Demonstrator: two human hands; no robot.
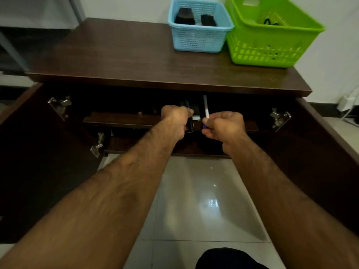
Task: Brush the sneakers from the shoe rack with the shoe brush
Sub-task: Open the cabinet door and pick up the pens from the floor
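Observation:
Both my arms reach into the open shoe cabinet. My left hand (pixel 174 121) grips the heel end of a dark sneaker (pixel 189 127) at the front of the upper shelf (pixel 120 118). Just to its right, my right hand (pixel 223 125) holds a second dark sneaker (pixel 206 110) by its edge, where a white sole strip and a blue spot show. Most of both shoes is hidden in the dark interior. Two dark shoe brushes (pixel 184 16) stand in a light blue basket (pixel 198 38) on the cabinet top, far from both hands.
A green basket (pixel 268 45) sits beside the blue one on the brown cabinet top (pixel 116 55). Both cabinet doors (pixel 38 152) stand open to either side, with metal hinges (pixel 279 118) showing. Glossy white floor tiles (pixel 204 200) lie below my arms.

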